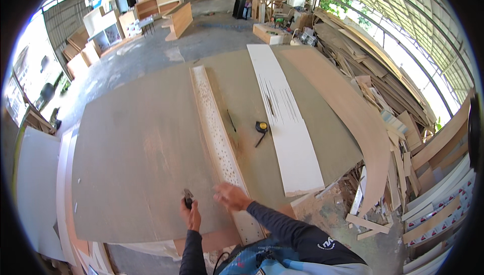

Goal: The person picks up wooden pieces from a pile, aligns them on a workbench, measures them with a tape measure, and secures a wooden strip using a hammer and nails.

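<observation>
My left hand [191,216] is closed around a small dark hand tool with a greyish metal-looking head [188,194]; its exact kind is too small to make out. It is above the big grey-brown sheet [136,149]. To its right, my right hand [232,197] reaches over a long narrow board with a white, dark-speckled face [214,124]. Its fingers point left, slightly bent and apart, and I see nothing in them. Whether that hand touches the board I cannot tell. The board lies lengthwise on the sheet, running from near my body to the far edge.
Right of the speckled board lie a thin dark stick [231,120], a black and yellow tape measure [261,127] and a white plank with dark streaks [287,129]. A tan strip [348,108] overhangs the sheet's right edge. Scrap wood [398,159] is heaped beyond it.
</observation>
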